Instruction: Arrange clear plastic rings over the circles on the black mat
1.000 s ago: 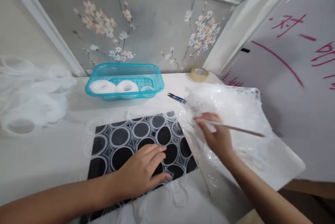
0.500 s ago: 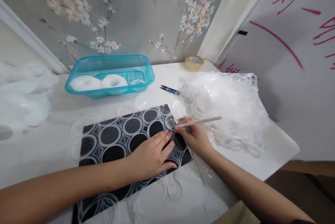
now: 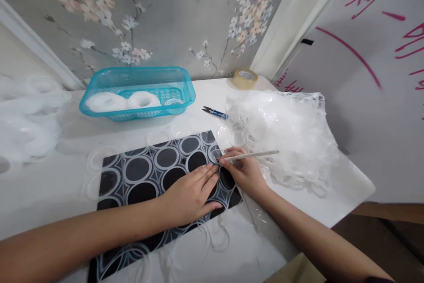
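My right hand (image 3: 245,170) pinches a slim white pen-shaped tool (image 3: 261,154) like a pencil. Its dark tip meets a ring near the right edge of a black board (image 3: 174,178). Pale rings and star-like shapes in clear film cover the board. Flat on the board lies my left hand (image 3: 195,194), fingers stretched toward the tool's tip and holding nothing. It hides part of the pattern. Loose clear rings (image 3: 220,235) and film lie around the board's edges.
A blue basket (image 3: 137,75) with white ring stacks stands at the back. Small thread snips (image 3: 215,112), a tape roll (image 3: 245,79) and a heap of clear film scraps (image 3: 285,137) lie on the right. More film (image 3: 26,124) is piled at left.
The view has shifted slightly. Both hands stay at nearly the same spots on the board, and the tool's tip remains at the ring by the right edge.
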`<state>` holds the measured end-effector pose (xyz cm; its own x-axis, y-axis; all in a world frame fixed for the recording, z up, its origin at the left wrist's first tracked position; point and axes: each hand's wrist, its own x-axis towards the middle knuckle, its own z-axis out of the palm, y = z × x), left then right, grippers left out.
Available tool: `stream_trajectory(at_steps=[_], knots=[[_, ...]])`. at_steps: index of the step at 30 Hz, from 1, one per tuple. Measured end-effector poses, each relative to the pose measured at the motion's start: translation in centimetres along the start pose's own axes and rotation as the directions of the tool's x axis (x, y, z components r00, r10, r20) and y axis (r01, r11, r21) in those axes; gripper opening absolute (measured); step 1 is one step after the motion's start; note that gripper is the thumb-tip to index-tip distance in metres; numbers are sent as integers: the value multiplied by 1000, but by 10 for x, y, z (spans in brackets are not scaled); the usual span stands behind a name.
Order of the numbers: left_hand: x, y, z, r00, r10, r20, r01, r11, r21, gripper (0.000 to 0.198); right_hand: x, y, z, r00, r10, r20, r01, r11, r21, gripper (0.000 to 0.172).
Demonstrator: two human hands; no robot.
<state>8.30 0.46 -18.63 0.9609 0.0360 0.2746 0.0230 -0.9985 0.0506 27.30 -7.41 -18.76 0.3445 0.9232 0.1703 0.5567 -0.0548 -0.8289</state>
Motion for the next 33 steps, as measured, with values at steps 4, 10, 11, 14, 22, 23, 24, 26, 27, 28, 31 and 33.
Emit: stream_trajectory(at_steps=[4, 10, 11, 14, 22, 23, 24, 26, 27, 28, 31, 33], knots=[[-1, 0, 0, 1000, -6, 11, 6, 1000, -20, 61, 0, 0, 1, 1000, -8, -10, 8, 1000, -2, 14], [-1, 0, 0, 1000, -11, 9, 12, 999, -45, 61, 0, -1, 1, 1000, -26, -8, 26, 999, -32, 15], [-1, 0, 0, 1000, -9, 5, 10, 999, -46, 60, 0, -1, 2, 1000, -23, -9, 22, 999, -34, 15], [-1, 0, 0, 1000, -11, -3, 11, 999, -52, 59, -1, -1, 2, 1000, -19, -21, 19, 999, -37, 16], [-2, 1, 0, 1000, -13, 3, 13, 998, -66, 57, -1, 0, 3, 998, -46, -34, 47, 999, 7, 16], [-2, 1, 0, 1000, -10, 1, 10, 998, -66, 57, -1, 0, 3, 998, -45, -34, 45, 999, 12, 17], [-1, 1, 0, 1000, -7, -1, 7, 998, -67, 57, -1, 0, 3, 998, -43, -34, 44, 999, 15, 16], [-1, 1, 0, 1000, -8, -4, 7, 998, -66, 57, -1, -1, 3, 998, -41, -39, 41, 999, 13, 16], [-1, 1, 0, 1000, -9, -6, 8, 998, -67, 57, -1, -1, 3, 998, -41, -40, 41, 999, 9, 16], [-2, 1, 0, 1000, -11, -6, 11, 998, -69, 56, -1, -1, 4, 998, -42, -40, 42, 999, 4, 16], [-2, 1, 1, 1000, -21, -8, 20, 997, -79, 56, -1, -1, 4, 998, -45, -37, 45, 999, -5, 16], [-2, 1, 1, 1000, -26, -9, 25, 996, -86, 56, -1, -1, 3, 998, -46, -36, 46, 999, -11, 16]])
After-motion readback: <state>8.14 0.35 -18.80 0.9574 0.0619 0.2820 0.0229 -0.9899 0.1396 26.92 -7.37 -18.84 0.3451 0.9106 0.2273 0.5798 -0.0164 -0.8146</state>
